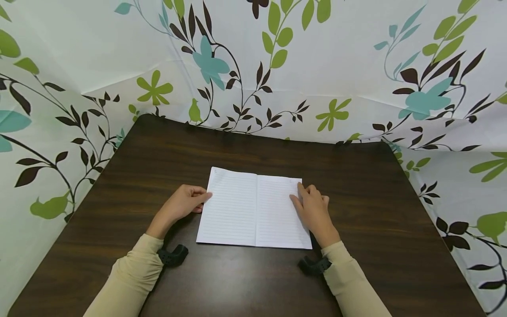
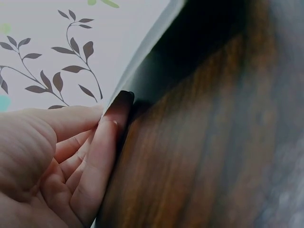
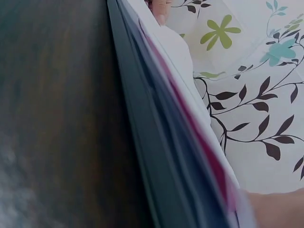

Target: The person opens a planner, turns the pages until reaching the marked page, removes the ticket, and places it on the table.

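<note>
The notebook [image 1: 245, 237] lay open and flat between the two hands, its ruled left page [image 1: 231, 211] towards the left hand [image 1: 182, 205] and its ruled right page [image 1: 277, 213] towards the right hand [image 1: 315, 214]. The left hand pinched the outer edge, its thumb on top and fingers [image 2: 97, 166] underneath, as the left wrist view showed. The right hand rested on the opposite edge, thumb and forefinger parted and touching the right page, the other fingers loosely bent beyond it. Near the right hand, the right wrist view showed the edge from the side, with a pink layer [image 3: 211, 164] among grey-blue ones [image 3: 175, 175]. Beneath both hands was a dark wood-grained table [image 1: 229, 281]. Behind each hand, a black band [image 1: 174, 256] circled the wrist at the end of a beige sleeve [image 1: 130, 273]. Beyond the hands and out to either side hung a white cloth [image 1: 119, 48] printed with leaves, flowers and birds in green, teal and brown.
</note>
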`<state>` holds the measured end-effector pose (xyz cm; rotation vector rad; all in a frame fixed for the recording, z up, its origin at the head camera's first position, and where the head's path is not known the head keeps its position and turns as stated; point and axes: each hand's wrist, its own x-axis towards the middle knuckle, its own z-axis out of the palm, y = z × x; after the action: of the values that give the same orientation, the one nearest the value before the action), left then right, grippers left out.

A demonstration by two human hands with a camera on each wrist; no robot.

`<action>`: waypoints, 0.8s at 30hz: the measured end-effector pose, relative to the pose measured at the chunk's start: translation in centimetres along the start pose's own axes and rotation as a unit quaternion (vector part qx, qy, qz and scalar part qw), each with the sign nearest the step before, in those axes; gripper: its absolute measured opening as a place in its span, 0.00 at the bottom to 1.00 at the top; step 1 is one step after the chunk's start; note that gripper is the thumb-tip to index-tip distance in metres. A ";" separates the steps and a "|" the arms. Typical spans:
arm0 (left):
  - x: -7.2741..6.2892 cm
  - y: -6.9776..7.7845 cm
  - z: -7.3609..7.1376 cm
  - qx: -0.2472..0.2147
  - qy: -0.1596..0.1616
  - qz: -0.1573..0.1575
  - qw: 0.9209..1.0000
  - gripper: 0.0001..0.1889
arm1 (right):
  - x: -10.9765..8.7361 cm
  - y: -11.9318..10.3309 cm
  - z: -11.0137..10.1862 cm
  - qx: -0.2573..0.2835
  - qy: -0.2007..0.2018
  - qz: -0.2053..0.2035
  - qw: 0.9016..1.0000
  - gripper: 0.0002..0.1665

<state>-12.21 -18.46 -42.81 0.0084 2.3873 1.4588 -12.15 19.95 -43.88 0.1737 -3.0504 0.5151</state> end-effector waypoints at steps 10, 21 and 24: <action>0.1 -0.1 0.0 0.001 -0.004 0.002 1.000 0.17 | -0.1 0.1 0.1 0.015 0.045 0.004 0.999 0.29; 0.0 -0.2 0.0 0.000 -0.002 0.004 1.000 0.17 | -0.4 -0.3 0.0 0.007 0.142 -0.073 0.987 0.18; 0.0 0.0 0.0 0.003 -0.003 0.007 1.000 0.17 | -0.2 -0.3 -0.1 0.067 0.135 -0.047 0.987 0.22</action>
<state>-12.25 -18.51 -42.83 0.0301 2.3909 1.4551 -11.90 19.74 -43.73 0.2307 -2.7324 0.6780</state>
